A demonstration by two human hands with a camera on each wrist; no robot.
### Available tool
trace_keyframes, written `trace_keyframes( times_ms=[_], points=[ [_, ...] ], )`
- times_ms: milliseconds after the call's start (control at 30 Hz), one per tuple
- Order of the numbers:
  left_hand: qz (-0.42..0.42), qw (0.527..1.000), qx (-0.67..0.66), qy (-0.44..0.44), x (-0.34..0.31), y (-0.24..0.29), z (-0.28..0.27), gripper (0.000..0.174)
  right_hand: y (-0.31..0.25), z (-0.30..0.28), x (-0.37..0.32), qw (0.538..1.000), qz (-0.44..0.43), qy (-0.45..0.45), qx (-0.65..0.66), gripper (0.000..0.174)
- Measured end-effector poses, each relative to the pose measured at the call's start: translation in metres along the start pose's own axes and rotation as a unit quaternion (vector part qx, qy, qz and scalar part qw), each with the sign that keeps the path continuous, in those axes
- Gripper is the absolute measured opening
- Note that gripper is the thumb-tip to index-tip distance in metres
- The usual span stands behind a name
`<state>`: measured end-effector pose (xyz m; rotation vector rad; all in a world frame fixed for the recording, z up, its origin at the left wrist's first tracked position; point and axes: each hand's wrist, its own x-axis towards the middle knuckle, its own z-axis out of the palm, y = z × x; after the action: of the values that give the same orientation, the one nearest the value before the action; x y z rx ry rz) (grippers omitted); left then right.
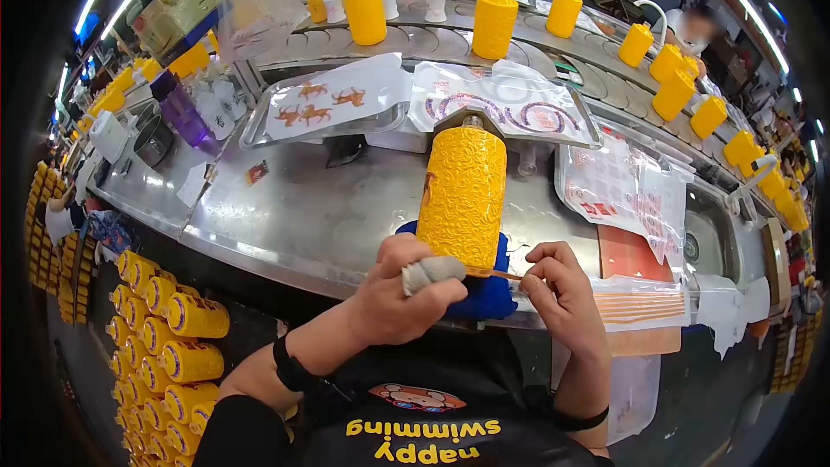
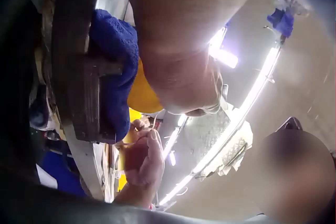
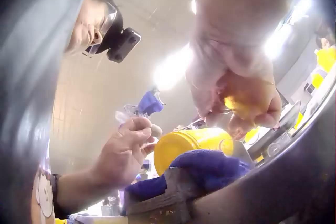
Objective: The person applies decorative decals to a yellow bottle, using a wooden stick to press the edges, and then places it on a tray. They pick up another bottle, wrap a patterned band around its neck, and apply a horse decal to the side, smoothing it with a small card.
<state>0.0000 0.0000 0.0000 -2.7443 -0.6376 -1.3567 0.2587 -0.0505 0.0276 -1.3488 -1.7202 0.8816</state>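
Note:
A yellow bottle (image 1: 462, 190) with raised scrollwork lies on a blue cloth (image 1: 484, 301), its neck toward a metal holder (image 1: 467, 119) and its base toward me. My left hand (image 1: 405, 290) holds a wadded grey cloth pad (image 1: 430, 273) beside the base. Between thumb and fingertips my right hand (image 1: 560, 298) pinches a thin orange-brown strip (image 1: 501, 273), which runs left along the base edge to the left hand. In the right wrist view, the left hand (image 3: 123, 153) is close to the bottle's round base (image 3: 170, 153). The strip's far end is hidden.
Orange strips (image 1: 640, 307) lie on a sheet at the right, near a sink (image 1: 705, 238). Trays of decal sheets (image 1: 337, 99) stand behind the bottle. More yellow bottles (image 1: 495, 24) line a conveyor; several are stacked (image 1: 194, 316) at lower left.

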Motion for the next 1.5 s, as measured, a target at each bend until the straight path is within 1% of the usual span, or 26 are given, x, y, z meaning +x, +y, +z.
trace_keyframes(
  times_ms=[67, 100, 200, 267, 367, 467, 567, 667, 733, 800, 867, 967, 1067, 1133, 1233, 1267, 1333, 1400, 1500],
  points=[
    [0.056, 0.998, 0.018, 0.001, 0.004, -0.004, 0.003, 0.027, -0.002, -0.005, 0.000, 0.999, 0.016, -0.016, 0.031, 0.009],
    [0.065, 0.998, 0.025, 0.009, 0.007, -0.008, 0.007, 0.027, -0.004, -0.010, 0.003, 0.999, 0.017, -0.022, 0.042, 0.009],
    [0.080, 0.996, 0.035, -0.010, 0.010, -0.005, 0.005, 0.026, -0.005, -0.017, -0.002, 0.993, 0.041, -0.047, 0.097, 0.008],
    [0.097, 0.993, 0.047, -0.038, 0.012, -0.007, 0.003, 0.026, -0.002, -0.019, -0.001, 0.990, 0.042, -0.061, 0.121, 0.008],
    [0.115, 0.989, 0.072, -0.054, 0.012, -0.009, 0.004, 0.025, 0.000, -0.020, 0.000, 0.985, 0.036, -0.072, 0.155, 0.008],
    [0.139, 0.983, 0.109, -0.055, 0.015, -0.009, 0.006, 0.023, 0.001, -0.018, 0.002, 0.984, 0.033, -0.072, 0.160, 0.008],
    [0.143, 0.981, 0.122, -0.041, 0.019, -0.008, 0.008, 0.019, 0.006, -0.016, 0.005, 0.985, 0.030, -0.065, 0.155, 0.007],
    [0.101, 0.992, 0.059, -0.038, 0.009, -0.013, 0.006, 0.019, 0.004, -0.014, 0.006, 0.985, 0.036, -0.068, 0.153, 0.008],
    [0.059, 0.998, 0.013, -0.018, 0.000, -0.012, 0.013, 0.018, 0.003, -0.014, 0.007, 0.986, 0.040, -0.067, 0.148, 0.008],
    [0.061, 0.998, 0.010, -0.012, -0.001, -0.012, 0.015, 0.019, 0.004, -0.014, 0.008, 0.986, 0.042, -0.063, 0.146, 0.008],
    [0.107, 0.993, 0.052, -0.025, 0.005, -0.011, 0.010, 0.021, 0.009, -0.013, 0.010, 0.986, 0.043, -0.058, 0.148, 0.009],
    [0.149, 0.983, 0.096, -0.042, 0.014, -0.011, 0.010, 0.020, 0.015, -0.013, 0.010, 0.986, 0.038, -0.059, 0.151, 0.009],
    [0.152, 0.984, 0.088, -0.036, 0.016, -0.010, 0.015, 0.020, 0.011, -0.012, 0.010, 0.986, 0.044, -0.063, 0.150, 0.009],
    [0.100, 0.994, 0.028, -0.045, 0.016, -0.010, 0.010, 0.020, 0.012, -0.013, 0.010, 0.986, 0.046, -0.061, 0.150, 0.009],
    [-0.001, 0.999, -0.049, -0.008, -0.007, -0.011, 0.021, 0.021, 0.015, -0.014, 0.009, 0.987, 0.040, -0.059, 0.146, 0.009],
    [-0.016, 0.998, -0.055, -0.002, -0.012, -0.011, 0.024, 0.020, 0.017, -0.014, 0.009, 0.987, 0.036, -0.059, 0.144, 0.009],
    [0.010, 1.000, -0.024, -0.006, -0.003, -0.008, 0.019, 0.020, 0.019, -0.014, 0.010, 0.987, 0.037, -0.062, 0.146, 0.009],
    [0.092, 0.994, 0.054, -0.027, 0.010, -0.006, 0.010, 0.020, 0.019, -0.012, 0.010, 0.986, 0.034, -0.063, 0.151, 0.009],
    [0.049, 0.998, -0.024, -0.023, 0.003, -0.010, 0.013, 0.019, 0.017, -0.011, 0.011, 0.986, 0.029, -0.059, 0.155, 0.009]
  ],
)
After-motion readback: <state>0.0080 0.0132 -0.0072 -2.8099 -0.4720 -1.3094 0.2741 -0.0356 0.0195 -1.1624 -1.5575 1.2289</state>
